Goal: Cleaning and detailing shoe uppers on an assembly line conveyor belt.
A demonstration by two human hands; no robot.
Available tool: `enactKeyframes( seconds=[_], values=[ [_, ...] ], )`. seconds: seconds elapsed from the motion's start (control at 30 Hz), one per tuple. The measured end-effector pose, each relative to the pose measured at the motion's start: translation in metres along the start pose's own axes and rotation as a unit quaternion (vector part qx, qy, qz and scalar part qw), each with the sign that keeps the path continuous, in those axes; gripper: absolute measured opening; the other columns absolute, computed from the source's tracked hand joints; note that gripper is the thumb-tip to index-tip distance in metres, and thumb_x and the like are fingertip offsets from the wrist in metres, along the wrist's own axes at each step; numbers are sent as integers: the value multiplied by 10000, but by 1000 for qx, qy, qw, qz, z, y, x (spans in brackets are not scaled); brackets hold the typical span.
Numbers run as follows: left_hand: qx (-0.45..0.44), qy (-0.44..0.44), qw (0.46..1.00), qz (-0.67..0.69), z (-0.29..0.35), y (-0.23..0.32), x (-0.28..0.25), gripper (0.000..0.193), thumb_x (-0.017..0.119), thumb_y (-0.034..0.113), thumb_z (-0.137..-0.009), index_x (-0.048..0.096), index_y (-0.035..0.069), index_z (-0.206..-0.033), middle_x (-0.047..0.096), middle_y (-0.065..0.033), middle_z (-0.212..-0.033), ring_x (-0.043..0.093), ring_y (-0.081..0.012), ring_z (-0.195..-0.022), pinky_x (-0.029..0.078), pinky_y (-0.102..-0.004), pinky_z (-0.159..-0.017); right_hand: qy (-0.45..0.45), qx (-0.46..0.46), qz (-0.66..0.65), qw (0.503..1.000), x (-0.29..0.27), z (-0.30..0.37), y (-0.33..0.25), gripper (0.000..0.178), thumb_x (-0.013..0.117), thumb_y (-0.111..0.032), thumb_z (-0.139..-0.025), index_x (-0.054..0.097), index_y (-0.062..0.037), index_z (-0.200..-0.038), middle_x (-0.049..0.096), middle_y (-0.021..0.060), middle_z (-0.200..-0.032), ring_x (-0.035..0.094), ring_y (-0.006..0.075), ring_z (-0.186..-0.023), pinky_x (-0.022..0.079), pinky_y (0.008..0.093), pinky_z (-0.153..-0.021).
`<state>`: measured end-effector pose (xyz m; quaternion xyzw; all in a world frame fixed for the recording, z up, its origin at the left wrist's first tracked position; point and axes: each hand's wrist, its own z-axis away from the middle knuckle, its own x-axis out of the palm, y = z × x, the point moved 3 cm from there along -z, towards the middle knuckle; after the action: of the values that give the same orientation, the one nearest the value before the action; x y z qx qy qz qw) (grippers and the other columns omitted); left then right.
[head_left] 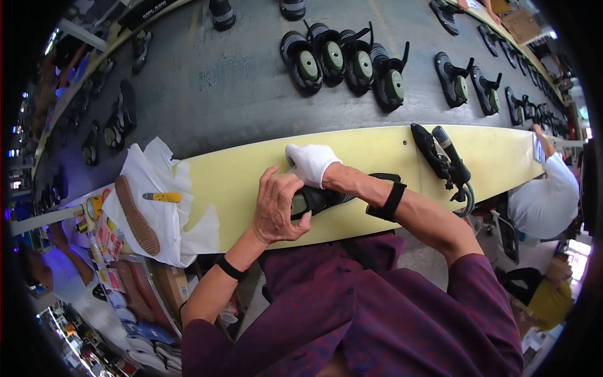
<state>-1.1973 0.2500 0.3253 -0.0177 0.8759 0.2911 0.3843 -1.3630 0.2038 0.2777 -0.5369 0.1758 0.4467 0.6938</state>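
Observation:
A dark shoe (321,200) with a green insole lies on the pale yellow bench top (239,182) in front of me, its strap pointing right. My left hand (279,204) is bare and curls around the shoe's left end, thumb on the near side and fingers on the far side. Over the far side of that shoe, my right hand (311,164) wears a white glove and is closed. Whatever its fingers may hold is hidden from this view. Both wrists have black bands.
A brown sole (135,217) and a yellow-handled tool (162,197) lie on white paper at left. A black hand tool with a hose (451,157) rests at right. Beyond the bench, several shoes (342,63) sit on a dark belt (239,69). A co-worker (545,195) sits at far right.

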Motion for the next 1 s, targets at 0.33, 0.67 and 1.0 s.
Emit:
enactKeyframes(
  seconds=[0.33,0.67,1.0],
  values=[
    [-206,-99,973,39,-5,12,18,621,856,408,-857,639,-9,-1263,688,-194,-1124,676,-410,-1054,520,-479,-956,522,93,254,809,-148,203,172,428,845,-282,-888,680,-28,-1191,734,163,-1039,694,390,-996,546,469,-900],
    [-451,-76,871,178,4,19,75,831,679,716,-960,616,-57,-1260,714,-282,-1070,701,-444,-1021,531,-483,-949,248,167,10,954,-141,232,186,496,843,-459,-870,707,-80,-1160,764,195,-966,741,421,-920,580,473,-817],
    [-362,-150,909,140,-8,34,72,708,711,441,-1009,489,-64,-1454,659,-333,-1276,703,-430,-1153,559,-481,-978,131,106,-314,934,-94,176,57,415,832,-384,-894,779,1,-1038,770,124,-843,738,188,-795,577,350,-765]
  ],
)
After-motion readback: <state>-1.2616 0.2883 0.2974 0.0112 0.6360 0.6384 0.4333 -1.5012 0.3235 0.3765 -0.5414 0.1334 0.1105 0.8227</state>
